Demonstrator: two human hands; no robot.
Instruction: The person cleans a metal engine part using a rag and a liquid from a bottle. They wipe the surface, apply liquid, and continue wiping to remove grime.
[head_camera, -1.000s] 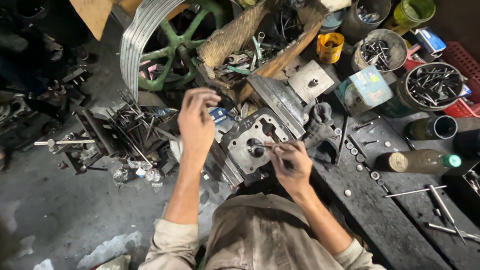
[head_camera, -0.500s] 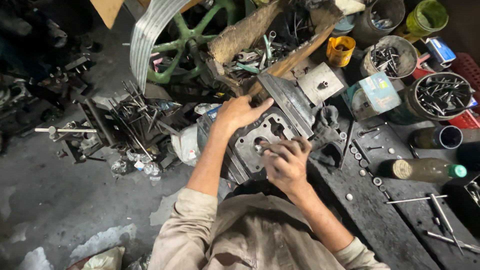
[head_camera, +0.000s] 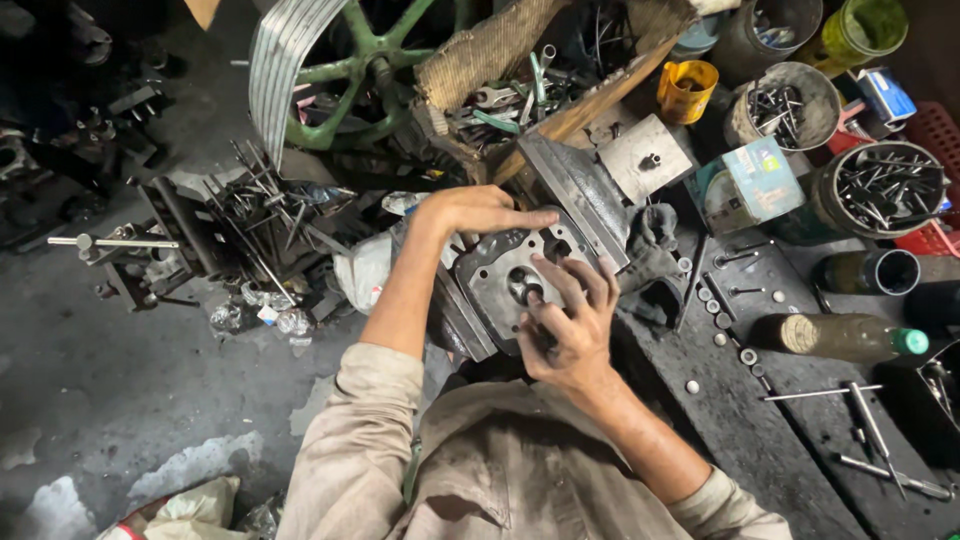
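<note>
A grey metal engine head (head_camera: 497, 268) with round ports rests tilted in front of me, between the floor and a dark workbench. My left hand (head_camera: 473, 210) lies flat across its upper edge and steadies it. My right hand (head_camera: 566, 322) rests on its lower face, fingers spread, with the fingertips at a round port (head_camera: 524, 286). Whether the fingers pinch a small part there is hidden. A dirty grey rag (head_camera: 652, 247) lies just right of the head.
A green spoked flywheel (head_camera: 340, 70) stands behind. Tins of bolts and nails (head_camera: 880, 188), a yellow cup (head_camera: 686, 90) and a green-capped bottle (head_camera: 840, 337) crowd the bench (head_camera: 760, 440) at right. Loose rods and scrap metal (head_camera: 250, 220) lie on the floor at left.
My left hand came down from the air at the left onto the engine head's top edge. My right hand shifted slightly on the head's face, fingers now spread.
</note>
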